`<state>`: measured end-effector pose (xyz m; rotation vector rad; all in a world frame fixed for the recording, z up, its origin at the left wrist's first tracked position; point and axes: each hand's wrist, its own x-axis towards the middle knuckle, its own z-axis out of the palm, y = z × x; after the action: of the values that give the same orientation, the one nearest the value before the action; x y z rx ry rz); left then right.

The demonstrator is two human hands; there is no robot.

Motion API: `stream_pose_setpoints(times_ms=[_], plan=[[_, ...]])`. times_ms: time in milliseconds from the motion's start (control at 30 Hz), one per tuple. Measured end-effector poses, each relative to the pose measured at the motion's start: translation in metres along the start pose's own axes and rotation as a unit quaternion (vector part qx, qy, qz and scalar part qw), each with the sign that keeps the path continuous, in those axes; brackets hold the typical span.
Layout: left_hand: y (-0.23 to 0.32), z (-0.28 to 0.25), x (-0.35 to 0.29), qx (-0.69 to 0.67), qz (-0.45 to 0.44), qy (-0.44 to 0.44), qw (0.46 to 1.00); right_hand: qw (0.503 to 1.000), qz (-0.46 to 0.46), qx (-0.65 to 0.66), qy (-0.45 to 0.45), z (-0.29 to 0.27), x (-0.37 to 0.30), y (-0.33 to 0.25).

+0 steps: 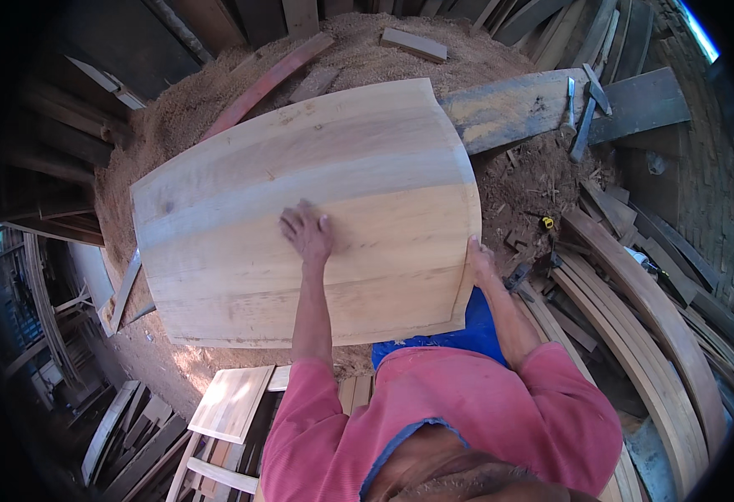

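Observation:
A large pale wooden panel (384, 209), made of several boards joined edge to edge, lies in front of me. My left hand (308, 234) rests on its face near the middle, fingers apart and a little blurred, holding nothing. At the panel's right edge, my right hand (482, 259) grips the rim with the thumb up; the fingers beneath are partly hidden.
Beyond the panel lies a sawdust heap (191, 125) with a reddish board (266, 84). A hammer (586, 117) and a chisel (569, 105) rest on a plank (509, 109) at the far right. Curved timbers (635, 351) are stacked right; a smaller panel (231, 404) lies near left.

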<state>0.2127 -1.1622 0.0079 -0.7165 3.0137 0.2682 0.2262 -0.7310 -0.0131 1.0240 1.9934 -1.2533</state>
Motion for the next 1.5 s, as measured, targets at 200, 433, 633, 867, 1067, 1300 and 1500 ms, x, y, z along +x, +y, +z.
stream_pose_setpoints(times_ms=[200, 433, 633, 867, 1067, 1300, 1500], plan=[[0.188, 0.018, 0.096, -0.035, 0.086, -0.077, 0.993, 0.962, 0.073, 0.161, -0.207, -0.027, 0.024, -0.027], [0.214, -0.003, 0.117, 0.029, 0.113, -0.168, 0.979, 0.958, -0.139, 0.145, -0.205, 0.002, 0.11, -0.11], [0.22, -0.013, 0.117, 0.078, 0.086, -0.223, 0.968, 0.968, -0.164, 0.124, -0.141, 0.011, 0.094, -0.104], [0.226, -0.012, 0.092, 0.066, 0.149, -0.182, 0.97, 0.975, -0.177, 0.091, -0.096, -0.002, 0.099, -0.048], [0.208, -0.001, 0.094, 0.046, 0.164, -0.169, 0.971, 0.949, -0.064, 0.227, -0.209, -0.01, 0.078, -0.063], [0.213, -0.008, 0.108, 0.071, 0.15, -0.194, 0.967, 0.923, -0.02, 0.279, -0.265, -0.007, 0.079, -0.07], [0.229, -0.016, 0.137, 0.117, 0.107, -0.226, 0.961, 0.926, -0.01, 0.247, -0.285, 0.001, 0.103, -0.088]])
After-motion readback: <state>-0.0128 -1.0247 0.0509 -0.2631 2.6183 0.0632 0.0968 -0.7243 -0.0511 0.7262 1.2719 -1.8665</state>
